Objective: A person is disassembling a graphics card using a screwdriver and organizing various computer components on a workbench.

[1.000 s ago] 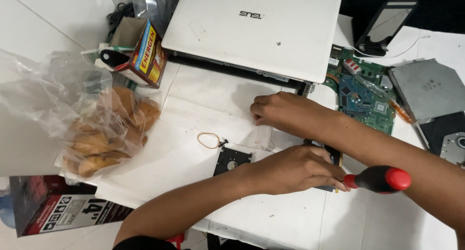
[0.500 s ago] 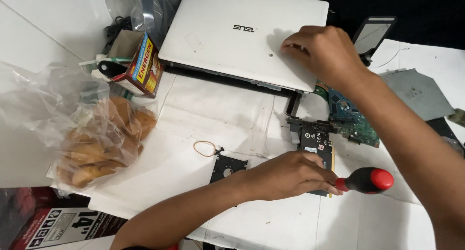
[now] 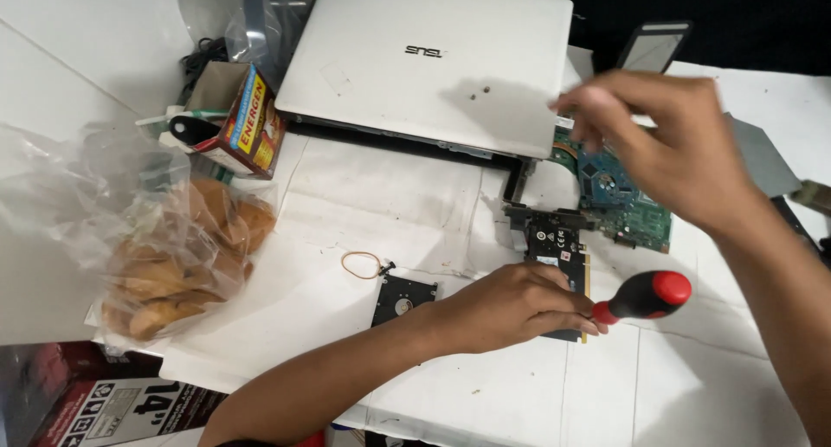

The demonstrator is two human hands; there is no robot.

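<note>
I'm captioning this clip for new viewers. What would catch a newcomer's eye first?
The red-and-black screwdriver in the left hand, low and centre-right, over a small dark circuit board. Above it, a closed white laptop, with the right hand raised by its right corner. At left, a clear bag of bread.

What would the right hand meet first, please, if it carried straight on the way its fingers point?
Probably the white laptop: the right hand points left, just beyond the lid's right edge, though its height above it is unclear.

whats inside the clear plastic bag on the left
The clear plastic bag holds golden-brown baked pieces, like biscuits or pastries, piled at its lower right. The crinkled, glary plastic blurs their exact number and kind, and hides whatever lies beneath the pile.
</note>
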